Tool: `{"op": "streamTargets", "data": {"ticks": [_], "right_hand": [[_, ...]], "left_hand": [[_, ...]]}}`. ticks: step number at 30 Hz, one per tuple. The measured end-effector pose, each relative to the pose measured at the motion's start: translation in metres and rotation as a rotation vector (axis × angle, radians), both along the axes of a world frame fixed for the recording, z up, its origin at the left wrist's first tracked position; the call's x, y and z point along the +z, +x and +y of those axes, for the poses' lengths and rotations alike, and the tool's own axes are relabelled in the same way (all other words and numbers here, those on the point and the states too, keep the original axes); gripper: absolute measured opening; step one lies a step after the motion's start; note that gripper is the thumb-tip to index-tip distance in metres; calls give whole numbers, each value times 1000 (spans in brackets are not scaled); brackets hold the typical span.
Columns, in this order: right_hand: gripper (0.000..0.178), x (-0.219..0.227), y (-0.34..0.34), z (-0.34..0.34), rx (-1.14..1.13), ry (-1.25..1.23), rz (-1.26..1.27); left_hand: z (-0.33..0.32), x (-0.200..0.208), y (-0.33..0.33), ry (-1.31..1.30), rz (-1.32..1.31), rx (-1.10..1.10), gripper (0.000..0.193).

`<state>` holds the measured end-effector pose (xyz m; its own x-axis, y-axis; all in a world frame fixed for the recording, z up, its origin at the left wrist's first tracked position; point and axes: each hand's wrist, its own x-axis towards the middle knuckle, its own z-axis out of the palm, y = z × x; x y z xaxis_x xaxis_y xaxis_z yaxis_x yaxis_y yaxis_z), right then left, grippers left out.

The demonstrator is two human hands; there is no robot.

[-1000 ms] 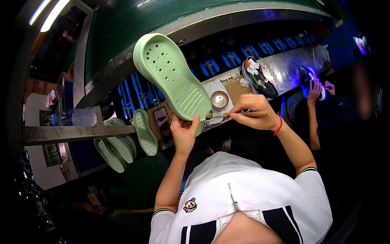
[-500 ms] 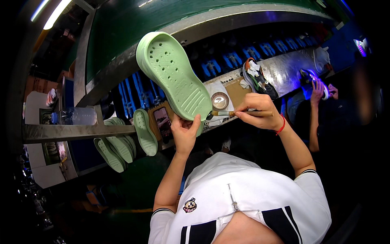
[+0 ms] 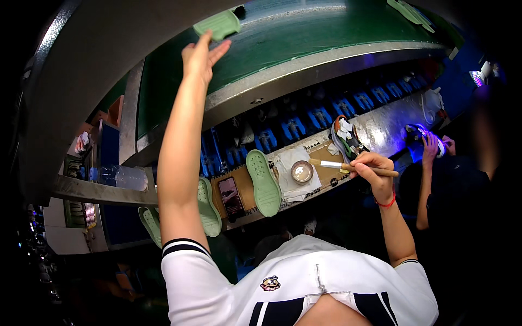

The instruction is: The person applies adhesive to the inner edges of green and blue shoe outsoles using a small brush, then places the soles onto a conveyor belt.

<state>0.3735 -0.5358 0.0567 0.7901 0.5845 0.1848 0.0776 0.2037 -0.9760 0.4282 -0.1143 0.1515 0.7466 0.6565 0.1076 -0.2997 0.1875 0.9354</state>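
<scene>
My left hand [image 3: 200,58] is stretched far forward over a green belt-like surface [image 3: 283,27]. Its fingers are spread, and a fingertip reaches the near edge of a pale green shoe sole [image 3: 218,25]; whether it still touches is hard to see. Between the fingers of my right hand [image 3: 373,169] is a wooden-handled paintbrush [image 3: 334,164], its bristles pointing left beside a small round pot [image 3: 302,172]. The pot stands on a white cloth [image 3: 287,191]. Left of it, another green sole [image 3: 264,183] lies with its ridged inner face up.
A phone [image 3: 231,198] lies on cardboard left of the sole. More green soles [image 3: 208,209] sit beyond it, partly behind my forearm. A stuffed shoe [image 3: 348,138] lies on the bench [image 3: 389,111]. On the right, a co-worker's hands [image 3: 432,145] hold a shoe under violet light.
My left hand has carried the sole forward to the green surface and its fingers have spread. The brush has moved away from the sole, toward the right. Another sole is now uncovered on the bench.
</scene>
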Motion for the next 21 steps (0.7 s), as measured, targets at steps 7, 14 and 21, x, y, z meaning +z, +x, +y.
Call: {"op": "streamTargets", "data": {"ticks": [7,14,21], "right_hand": [[10,-56,-12,-22,-17,-160,146],[9,-90,-33,-7,72,-223,288],[9,-93,-38,13,150,-242,316]], "left_hand": [[-121,-100,-86,559,-36,-111,49],[-141,-352,-299,613,1042,-150,58],[-145,-361,-296,-478,845,-236,41]]}}
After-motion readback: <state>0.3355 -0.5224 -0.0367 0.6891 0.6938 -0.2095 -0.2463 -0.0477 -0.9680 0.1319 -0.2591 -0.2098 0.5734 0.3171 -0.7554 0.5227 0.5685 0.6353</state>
